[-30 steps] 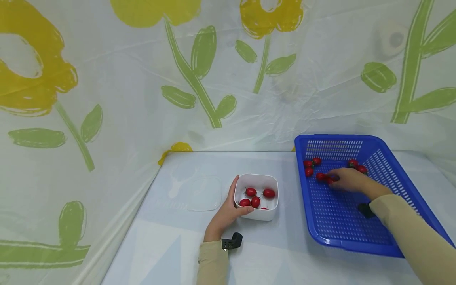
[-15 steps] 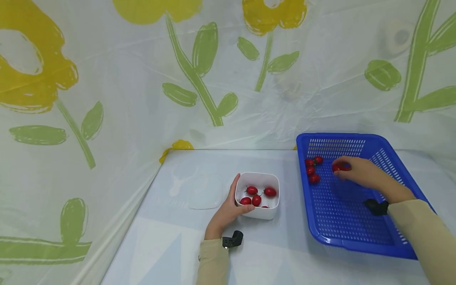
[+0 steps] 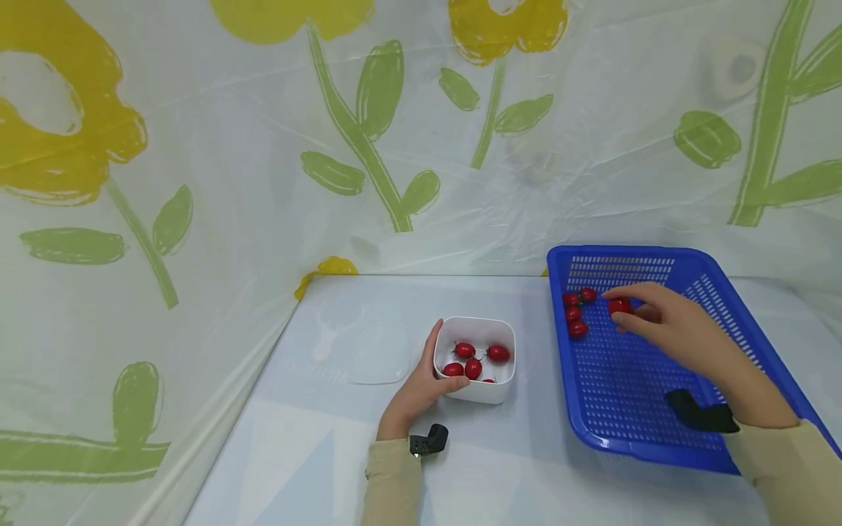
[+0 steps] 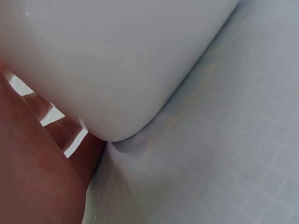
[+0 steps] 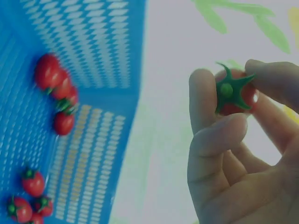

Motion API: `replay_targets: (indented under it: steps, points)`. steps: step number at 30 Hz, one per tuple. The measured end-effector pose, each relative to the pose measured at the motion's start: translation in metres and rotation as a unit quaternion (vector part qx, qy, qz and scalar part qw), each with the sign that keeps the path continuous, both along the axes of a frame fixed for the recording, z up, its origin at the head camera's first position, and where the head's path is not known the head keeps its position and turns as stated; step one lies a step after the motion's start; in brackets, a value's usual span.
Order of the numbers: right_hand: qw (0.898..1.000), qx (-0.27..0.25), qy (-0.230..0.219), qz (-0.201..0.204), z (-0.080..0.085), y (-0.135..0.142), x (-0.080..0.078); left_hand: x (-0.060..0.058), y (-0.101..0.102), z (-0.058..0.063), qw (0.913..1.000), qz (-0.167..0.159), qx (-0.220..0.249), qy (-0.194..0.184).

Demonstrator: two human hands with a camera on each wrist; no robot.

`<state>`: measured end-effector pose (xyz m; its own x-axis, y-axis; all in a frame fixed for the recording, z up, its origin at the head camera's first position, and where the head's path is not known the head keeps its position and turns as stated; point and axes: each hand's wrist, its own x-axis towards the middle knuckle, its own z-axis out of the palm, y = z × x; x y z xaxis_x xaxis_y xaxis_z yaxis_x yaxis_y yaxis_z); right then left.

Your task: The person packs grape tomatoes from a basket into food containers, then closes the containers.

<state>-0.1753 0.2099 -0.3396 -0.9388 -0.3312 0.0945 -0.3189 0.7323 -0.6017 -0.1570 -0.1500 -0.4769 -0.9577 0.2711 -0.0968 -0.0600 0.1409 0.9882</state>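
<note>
On the table [image 3: 513,467], one box [image 3: 476,395], one lid [image 3: 379,354] and one basket [image 3: 612,387] are counted. Five tomatoes [image 3: 498,353] are seen in the box, one mostly hidden by its near edge. In the basket, four are counted at the far left corner and four more tomatoes [image 5: 33,183] along the far edge, one cropped. One tomato [image 3: 619,306] is held up.

Red, green-topped tomato [image 5: 237,97] pinched in the right hand [image 3: 677,326]!
Left hand [image 3: 418,389] grips white box [image 3: 479,393], tomatoes [image 3: 473,368] inside; blue basket [image 3: 625,416] holds more.
</note>
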Motion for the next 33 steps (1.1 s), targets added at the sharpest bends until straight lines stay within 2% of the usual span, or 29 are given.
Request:
replay_targets:
  steps: [4, 12, 20, 24, 28, 33]
  points:
    - [1.0, -0.018, 0.022, -0.009, 0.004, -0.007, 0.01, -0.001, 0.0, -0.002, 0.9999, -0.004, 0.012, 0.01]
    - [0.998, -0.06, 0.009, -0.025, 0.008, -0.014, 0.022, 0.001, 0.001, 0.0, 0.9997, -0.007, 0.02, 0.009]
    - [0.994, -0.111, 0.013, -0.002, 0.007, -0.03, 0.027, 0.0, 0.002, 0.0, 0.9999, -0.003, 0.007, 0.01]
    - [0.992, -0.127, 0.016, -0.006, 0.005, -0.039, 0.029, 0.001, 0.002, -0.001, 0.9999, -0.003, 0.012, 0.01]
    - [0.987, -0.16, 0.011, -0.024, 0.002, -0.048, 0.033, 0.001, 0.003, 0.0, 0.9998, -0.004, 0.013, 0.011]
    - [0.976, -0.218, 0.007, -0.011, -0.006, -0.058, 0.038, 0.001, 0.003, 0.001, 0.9998, -0.005, 0.013, 0.016]
